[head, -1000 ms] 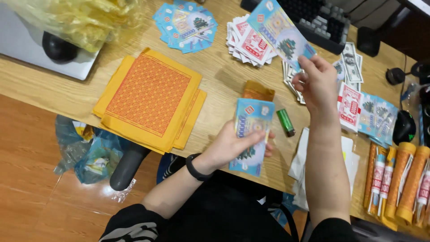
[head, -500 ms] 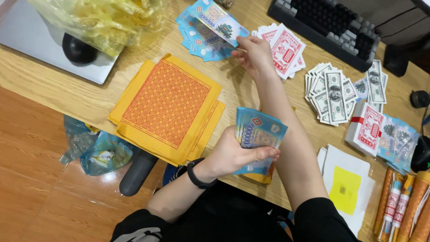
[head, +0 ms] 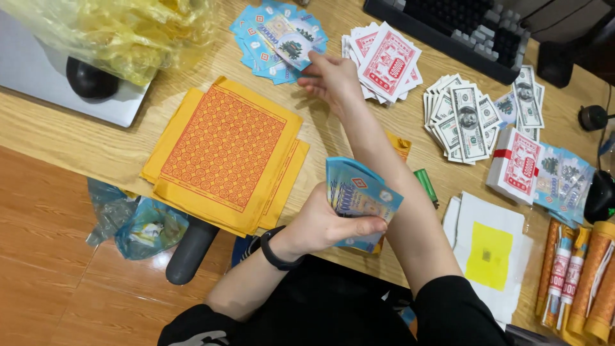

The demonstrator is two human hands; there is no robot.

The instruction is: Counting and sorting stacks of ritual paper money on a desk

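Observation:
My left hand [head: 327, 224], with a black band on its wrist, grips a stack of blue paper notes [head: 359, 195] near the desk's front edge. My right hand [head: 333, 77] reaches across the desk and touches a single blue note [head: 291, 45] lying on top of a fanned pile of blue notes [head: 256, 45] at the far side. Its fingers pinch the note's edge. Just right of that hand lies a fanned pile of red and white notes [head: 387, 64].
A stack of orange and yellow printed sheets [head: 224, 154] lies left of my arms. Grey banknote-like paper [head: 467, 118], a banded red bundle [head: 519, 166], a green lighter [head: 426, 186], white sheets [head: 490, 253], rolled sticks [head: 576, 275], a keyboard [head: 461, 32], a laptop [head: 38, 77] and a yellow plastic bag [head: 122, 32] surround them.
My right hand carried a blue note from the right side of the desk over to the far blue pile and has lowered it onto the pile. The left hand kept its stack.

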